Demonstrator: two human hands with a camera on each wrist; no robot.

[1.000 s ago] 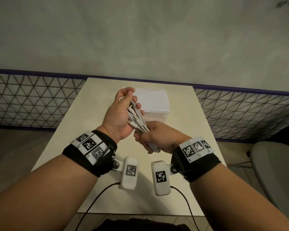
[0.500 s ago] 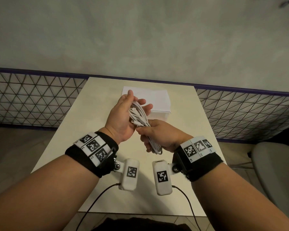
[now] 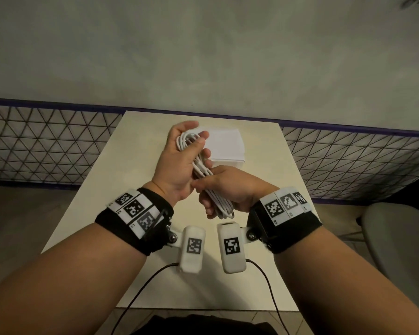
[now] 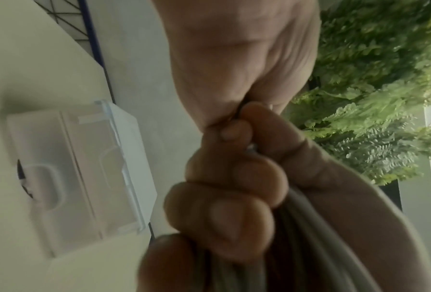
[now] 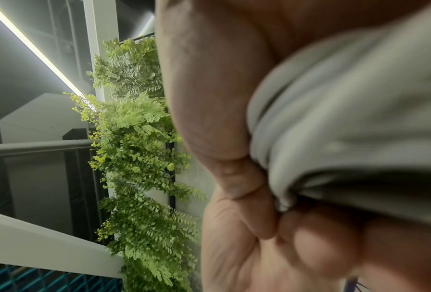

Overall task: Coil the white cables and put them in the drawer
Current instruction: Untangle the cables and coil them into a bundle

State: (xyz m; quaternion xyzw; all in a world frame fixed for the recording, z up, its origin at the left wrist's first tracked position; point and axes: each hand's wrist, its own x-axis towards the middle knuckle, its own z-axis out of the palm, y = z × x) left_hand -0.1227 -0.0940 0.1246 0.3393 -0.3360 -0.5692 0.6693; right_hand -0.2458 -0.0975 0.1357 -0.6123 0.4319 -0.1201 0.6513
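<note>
A bundle of white cables (image 3: 198, 165) is held above the table between both hands. My left hand (image 3: 179, 160) cups the bundle's far loop, fingers curled round it. My right hand (image 3: 224, 187) grips the near part, and the loop's end (image 3: 225, 211) sticks out below the fist. The white drawer box (image 3: 225, 147) stands on the table just behind the hands; in the left wrist view the drawer box (image 4: 77, 173) shows its clear front, closed. The cables (image 5: 347, 118) fill the right wrist view, blurred, and the cables (image 4: 297, 247) run past my curled left fingers.
The cream table (image 3: 94, 213) stands against a wall with a purple-edged wire mesh panel (image 3: 46, 146) on either side. A grey chair (image 3: 397, 238) is at the right. Two thin black leads (image 3: 140, 293) hang from the wrist cameras.
My left hand has shifted along the bundle, opening and closing again round its far loop. The right hand has kept its grip, and the bundle has moved slightly.
</note>
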